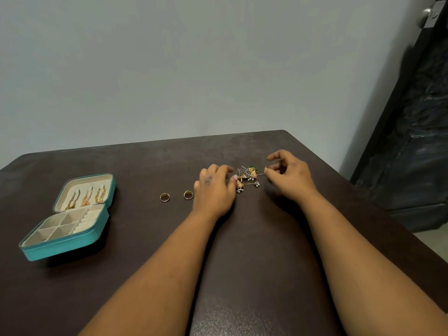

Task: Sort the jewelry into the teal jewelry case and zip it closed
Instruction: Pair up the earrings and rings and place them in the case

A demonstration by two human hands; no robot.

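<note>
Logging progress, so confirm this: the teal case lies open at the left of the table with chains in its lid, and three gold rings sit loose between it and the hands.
Not quite. The head view shows two gold rings, not three, loose on the table between the open teal case and the left hand. The chains do hang in its lid.

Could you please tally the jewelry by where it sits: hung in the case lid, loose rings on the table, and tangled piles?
Chains hung in case lid: 3
Loose rings: 2
Tangled pile between the hands: 1, pieces too tangled to count
Total: 6
</note>
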